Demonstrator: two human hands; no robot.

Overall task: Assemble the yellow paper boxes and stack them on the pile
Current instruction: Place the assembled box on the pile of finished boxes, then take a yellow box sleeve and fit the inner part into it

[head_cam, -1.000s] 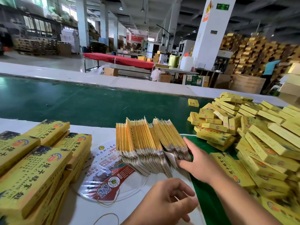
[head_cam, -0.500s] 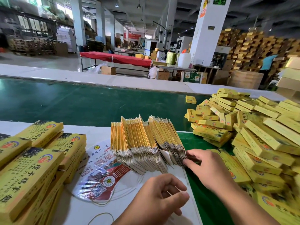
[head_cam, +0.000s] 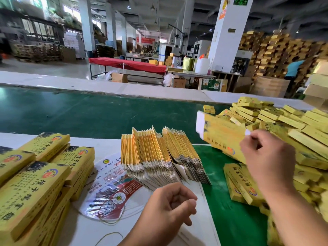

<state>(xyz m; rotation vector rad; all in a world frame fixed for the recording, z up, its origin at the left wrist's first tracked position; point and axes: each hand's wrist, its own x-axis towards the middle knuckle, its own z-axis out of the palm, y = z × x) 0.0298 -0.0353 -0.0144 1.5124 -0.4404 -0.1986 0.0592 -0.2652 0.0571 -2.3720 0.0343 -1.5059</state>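
Big factory floor, green table (head_cam: pixel 88 112) up front. Flat yellow box (head_cam: pixel 220 137) lifted off the table, still unfolded, pinched at its near end by right hand (head_cam: pixel 266 157). Left hand (head_cam: pixel 170 205) loosely curled, holding nothing, below the upright stack of flat boxes (head_cam: pixel 163 155). Huge pile (head_cam: pixel 292 125) already done on the right; plenty of flats left, so roughly midway by the looks.

A printed round fan (head_cam: pixel 113 190) lies beside the green conveyor belt (head_cam: pixel 88 112).
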